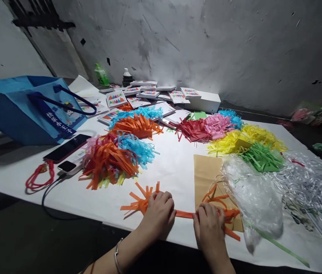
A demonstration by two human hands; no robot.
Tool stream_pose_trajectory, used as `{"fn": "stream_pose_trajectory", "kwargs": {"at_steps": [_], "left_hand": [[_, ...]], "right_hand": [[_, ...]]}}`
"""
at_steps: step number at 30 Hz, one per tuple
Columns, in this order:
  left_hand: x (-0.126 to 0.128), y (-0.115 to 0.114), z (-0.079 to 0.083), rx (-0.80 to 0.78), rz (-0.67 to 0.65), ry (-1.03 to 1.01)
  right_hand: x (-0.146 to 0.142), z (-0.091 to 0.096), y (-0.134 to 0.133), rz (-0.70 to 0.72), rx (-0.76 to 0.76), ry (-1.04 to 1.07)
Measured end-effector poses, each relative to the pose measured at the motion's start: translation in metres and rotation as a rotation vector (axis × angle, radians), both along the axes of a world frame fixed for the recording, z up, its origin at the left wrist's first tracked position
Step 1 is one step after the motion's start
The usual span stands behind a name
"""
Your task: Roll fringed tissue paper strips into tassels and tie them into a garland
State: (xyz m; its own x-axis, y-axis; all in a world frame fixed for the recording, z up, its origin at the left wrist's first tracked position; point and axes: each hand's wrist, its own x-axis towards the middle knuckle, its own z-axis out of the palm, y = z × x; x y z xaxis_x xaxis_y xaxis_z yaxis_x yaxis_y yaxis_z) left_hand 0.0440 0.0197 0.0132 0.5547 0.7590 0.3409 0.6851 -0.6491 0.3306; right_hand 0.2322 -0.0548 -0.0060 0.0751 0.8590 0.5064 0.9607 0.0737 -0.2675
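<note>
An orange paper tassel (184, 214) lies flat near the table's front edge, its narrow rolled middle stretched between my hands and its cut fringe fanning out at both ends. My left hand (161, 213) is closed around it close to the left fringe. Closed on the same strip, my right hand (210, 224) sits beside the right fringe, over a brown paper sheet (206, 171). Both sets of fingertips are partly hidden. Just right of my right hand is a clear plastic bag (255, 198).
Finished-looking fringe bundles, orange (109, 161), red (193, 129), yellow (246, 137) and green (263, 156), lie across the white table. Silver tinsel (315, 186) covers the right side. Flat printed boxes (149, 93) pile up by the wall. A phone (67, 147) and blue bag (29, 110) stand left.
</note>
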Motion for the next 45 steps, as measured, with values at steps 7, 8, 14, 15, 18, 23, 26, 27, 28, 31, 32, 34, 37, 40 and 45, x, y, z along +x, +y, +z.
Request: {"fn": "stream_pose_trajectory", "kwargs": {"at_steps": [7,8,14,15,18,23,26,27,28,31,32,34,37,40,45], "left_hand": [[-0.003,0.003,-0.003,0.072,-0.124,-0.055],[-0.004,0.004,-0.003,0.079,-0.141,-0.06],[-0.007,0.003,-0.001,0.144,-0.249,-0.021],[-0.007,0.003,-0.001,0.15,-0.255,-0.031],[-0.005,0.003,-0.005,0.143,-0.263,-0.077],[-0.005,0.004,-0.012,0.094,-0.273,-0.048],[-0.003,0.002,-0.012,0.06,-0.23,-0.031],[-0.002,0.0,-0.011,0.051,-0.207,-0.022],[0.001,-0.001,-0.009,0.043,-0.183,-0.01],[0.009,-0.003,-0.001,0.032,-0.128,0.046],[0.012,-0.002,0.003,0.033,-0.111,0.079],[0.014,0.002,0.008,0.047,-0.108,0.141],[0.012,0.008,0.01,0.08,-0.216,0.173],[0.009,0.009,0.009,0.127,-0.338,0.194],[0.018,0.003,0.003,-0.019,-0.324,0.147]], "right_hand": [[-0.009,0.001,0.0,0.249,0.032,0.02],[-0.009,0.002,0.0,0.242,0.038,0.03],[-0.018,0.005,0.003,0.219,0.06,0.076],[-0.021,0.005,0.004,0.224,0.067,0.072],[-0.029,0.004,0.005,0.248,0.078,0.053],[-0.015,0.001,-0.006,0.229,0.078,0.076],[-0.002,0.002,-0.014,0.183,0.086,0.109],[0.0,0.002,-0.016,0.166,0.077,0.121],[0.0,0.002,-0.016,0.143,0.063,0.136],[-0.006,0.003,-0.015,0.047,0.032,0.174],[-0.01,0.002,-0.014,0.012,0.034,0.178],[-0.016,0.001,-0.012,-0.037,0.046,0.176],[-0.021,-0.002,-0.011,-0.043,0.082,0.188],[-0.022,-0.003,-0.013,0.024,0.099,0.187],[-0.021,-0.001,-0.012,0.106,0.058,0.113]]}}
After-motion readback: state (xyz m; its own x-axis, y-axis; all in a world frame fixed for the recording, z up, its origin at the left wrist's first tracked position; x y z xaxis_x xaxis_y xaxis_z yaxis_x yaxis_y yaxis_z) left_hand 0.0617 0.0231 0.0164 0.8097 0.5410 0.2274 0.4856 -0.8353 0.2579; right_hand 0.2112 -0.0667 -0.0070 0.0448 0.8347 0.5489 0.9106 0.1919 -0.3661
